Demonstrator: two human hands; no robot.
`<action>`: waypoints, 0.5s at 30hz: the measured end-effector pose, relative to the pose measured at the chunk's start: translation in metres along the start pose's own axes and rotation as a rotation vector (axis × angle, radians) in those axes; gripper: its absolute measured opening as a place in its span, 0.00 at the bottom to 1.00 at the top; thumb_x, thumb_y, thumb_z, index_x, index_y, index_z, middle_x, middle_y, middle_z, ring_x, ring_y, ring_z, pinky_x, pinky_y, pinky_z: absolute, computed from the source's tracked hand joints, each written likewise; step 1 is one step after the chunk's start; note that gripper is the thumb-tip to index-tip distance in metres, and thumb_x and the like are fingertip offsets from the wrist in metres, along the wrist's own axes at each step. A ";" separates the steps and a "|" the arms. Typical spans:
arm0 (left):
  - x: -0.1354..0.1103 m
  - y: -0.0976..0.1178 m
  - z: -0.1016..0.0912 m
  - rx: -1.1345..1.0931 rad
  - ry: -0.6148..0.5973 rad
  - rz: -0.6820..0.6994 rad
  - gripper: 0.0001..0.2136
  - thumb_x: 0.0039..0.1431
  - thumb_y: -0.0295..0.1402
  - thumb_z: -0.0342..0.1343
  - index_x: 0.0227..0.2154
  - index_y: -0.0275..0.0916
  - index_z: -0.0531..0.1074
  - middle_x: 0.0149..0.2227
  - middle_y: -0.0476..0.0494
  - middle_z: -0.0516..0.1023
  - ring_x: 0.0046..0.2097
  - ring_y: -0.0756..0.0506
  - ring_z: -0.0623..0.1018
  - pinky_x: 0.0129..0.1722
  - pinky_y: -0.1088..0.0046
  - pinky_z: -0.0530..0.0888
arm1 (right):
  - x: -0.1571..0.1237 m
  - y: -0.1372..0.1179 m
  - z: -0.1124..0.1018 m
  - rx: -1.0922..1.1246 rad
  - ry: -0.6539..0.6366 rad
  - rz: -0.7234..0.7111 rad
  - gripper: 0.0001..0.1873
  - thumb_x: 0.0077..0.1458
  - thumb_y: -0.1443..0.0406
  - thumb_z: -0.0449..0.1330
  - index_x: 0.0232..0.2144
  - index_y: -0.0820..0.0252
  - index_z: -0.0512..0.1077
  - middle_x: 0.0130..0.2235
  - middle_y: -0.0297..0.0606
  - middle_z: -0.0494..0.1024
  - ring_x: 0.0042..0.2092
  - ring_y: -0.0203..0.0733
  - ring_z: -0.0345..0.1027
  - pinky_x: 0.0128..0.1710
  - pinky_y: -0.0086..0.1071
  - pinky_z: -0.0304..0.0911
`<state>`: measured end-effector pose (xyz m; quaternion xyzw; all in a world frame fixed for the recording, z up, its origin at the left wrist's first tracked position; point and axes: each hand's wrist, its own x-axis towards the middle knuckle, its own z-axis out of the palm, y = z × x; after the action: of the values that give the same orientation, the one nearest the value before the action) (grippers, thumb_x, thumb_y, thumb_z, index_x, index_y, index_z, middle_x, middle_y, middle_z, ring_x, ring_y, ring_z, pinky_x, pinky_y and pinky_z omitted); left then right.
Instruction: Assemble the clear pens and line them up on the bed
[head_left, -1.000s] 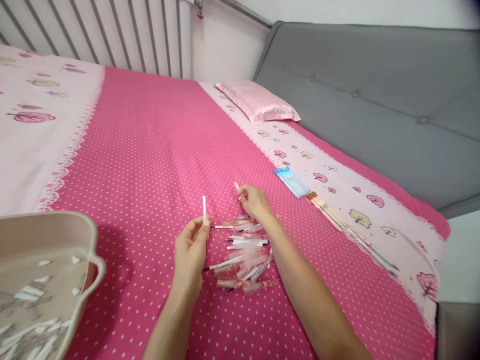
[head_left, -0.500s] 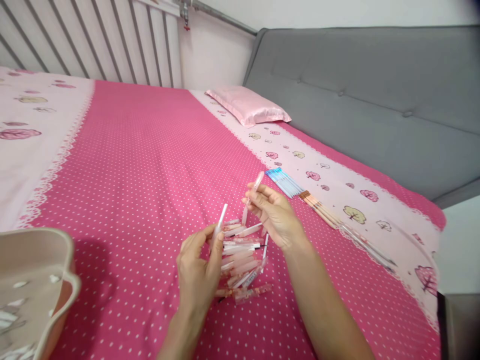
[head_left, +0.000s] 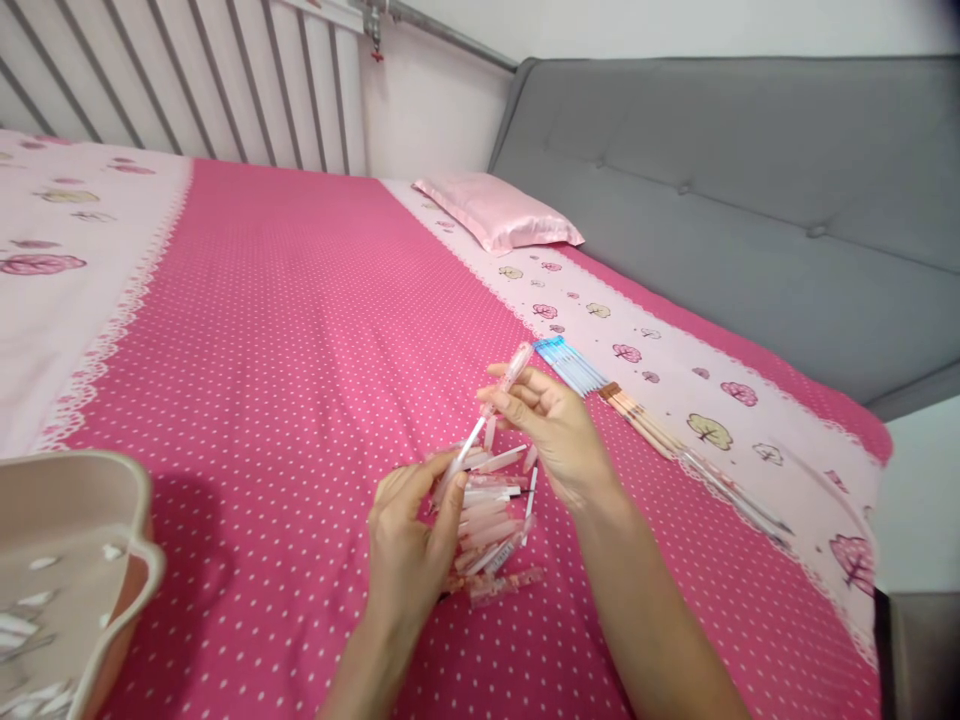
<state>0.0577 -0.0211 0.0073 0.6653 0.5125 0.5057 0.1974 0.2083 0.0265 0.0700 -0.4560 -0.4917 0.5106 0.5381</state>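
Observation:
My left hand (head_left: 412, 530) pinches a slim pen (head_left: 470, 440) with a white upper part, its lower part pale and partly hidden by my fingers. Between the thumb and fingers of my right hand (head_left: 551, 425) is a pink see-through pen cap (head_left: 516, 368), tilted up to the right. The pen's upper tip meets the lower end of the cap; how far it goes in cannot be made out. Below both hands lies a loose pile of pink and white pen parts (head_left: 487, 515) on the dotted pink bedspread (head_left: 300, 330).
To the right lie a row of blue pens (head_left: 571, 366), several orange pens with brown ends (head_left: 641, 420) and some clear pens (head_left: 735, 490). A beige bin (head_left: 139, 500) with small white pieces stands at lower left. Behind are a pink pillow (head_left: 499, 210) and grey headboard (head_left: 720, 190).
My left hand has moved up and right, bringing the pen's tip to the pink cap. My right hand has tilted the cap further over and stays near the same spot.

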 end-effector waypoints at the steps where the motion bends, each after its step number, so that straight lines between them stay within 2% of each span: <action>1: 0.000 0.000 0.000 -0.004 0.000 -0.007 0.10 0.57 0.33 0.53 0.41 0.43 0.73 0.35 0.49 0.78 0.36 0.49 0.75 0.37 0.74 0.68 | 0.000 0.000 0.000 -0.010 -0.005 -0.001 0.20 0.46 0.60 0.64 0.43 0.57 0.71 0.37 0.37 0.77 0.37 0.34 0.69 0.38 0.29 0.64; 6: 0.000 -0.001 0.001 -0.008 -0.017 -0.021 0.10 0.57 0.33 0.53 0.41 0.43 0.73 0.34 0.49 0.78 0.35 0.49 0.75 0.37 0.73 0.68 | -0.002 0.000 0.000 -0.049 -0.025 -0.004 0.20 0.48 0.59 0.63 0.44 0.56 0.70 0.39 0.38 0.77 0.38 0.35 0.69 0.35 0.29 0.64; 11: -0.001 -0.001 0.000 -0.029 -0.028 -0.031 0.10 0.57 0.33 0.53 0.41 0.43 0.73 0.34 0.49 0.78 0.35 0.49 0.74 0.38 0.73 0.68 | -0.004 -0.001 0.001 -0.055 -0.027 -0.007 0.19 0.49 0.59 0.62 0.45 0.55 0.70 0.39 0.37 0.77 0.41 0.36 0.69 0.37 0.29 0.64; 15: 0.000 -0.001 0.000 -0.041 -0.029 -0.035 0.10 0.57 0.33 0.53 0.41 0.42 0.73 0.34 0.49 0.77 0.35 0.49 0.74 0.38 0.73 0.68 | -0.005 -0.001 0.000 -0.068 -0.057 0.012 0.20 0.49 0.59 0.62 0.45 0.54 0.70 0.40 0.38 0.77 0.41 0.37 0.69 0.36 0.30 0.64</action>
<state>0.0568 -0.0207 0.0065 0.6594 0.5105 0.5028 0.2274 0.2080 0.0217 0.0712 -0.4622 -0.5211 0.5097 0.5051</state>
